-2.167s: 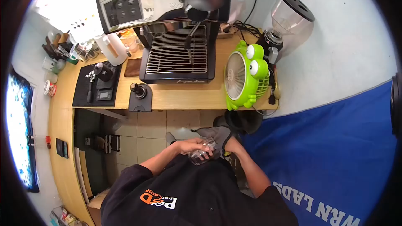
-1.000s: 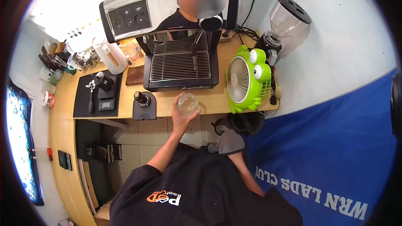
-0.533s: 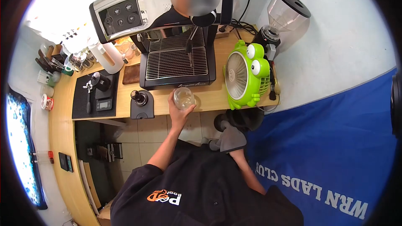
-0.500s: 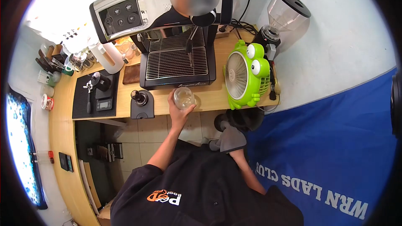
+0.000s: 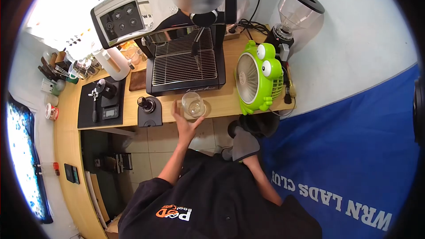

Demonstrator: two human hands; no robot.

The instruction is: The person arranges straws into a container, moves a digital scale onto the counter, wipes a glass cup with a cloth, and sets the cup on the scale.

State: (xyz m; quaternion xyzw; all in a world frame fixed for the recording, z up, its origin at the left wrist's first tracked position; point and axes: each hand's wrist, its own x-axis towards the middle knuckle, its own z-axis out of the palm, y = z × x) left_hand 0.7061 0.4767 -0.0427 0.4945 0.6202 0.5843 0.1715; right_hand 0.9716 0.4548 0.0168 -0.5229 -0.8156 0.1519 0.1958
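My left hand (image 5: 186, 123) is at the front edge of the wooden counter with thumb and fingers spread, looking slightly smeared by motion. Just beyond its fingers stands a clear glass cup (image 5: 193, 105), in front of the espresso machine (image 5: 186, 64). The hand seems to hold nothing, though thumb and fingertips stay close to the glass. My right hand is covered by a grey mitt-like piece (image 5: 245, 144) with a dark cuff, low beside the counter edge. Its fingers are hidden. Next to it is a black rounded thing (image 5: 262, 125), partly under the counter.
Left of the glass, a tamper (image 5: 146, 104) stands on a black stand (image 5: 150, 118). A black mat (image 5: 84, 117) carries a scale (image 5: 110, 112) and a portafilter (image 5: 94, 106). A green frog-shaped fan (image 5: 261, 79) and a grinder (image 5: 283, 35) are on the right.
My left hand has let go of the glass cup and drawn slightly back, its fingers spreading. The glass now stands on the counter. My mitt-covered right hand has hardly moved.
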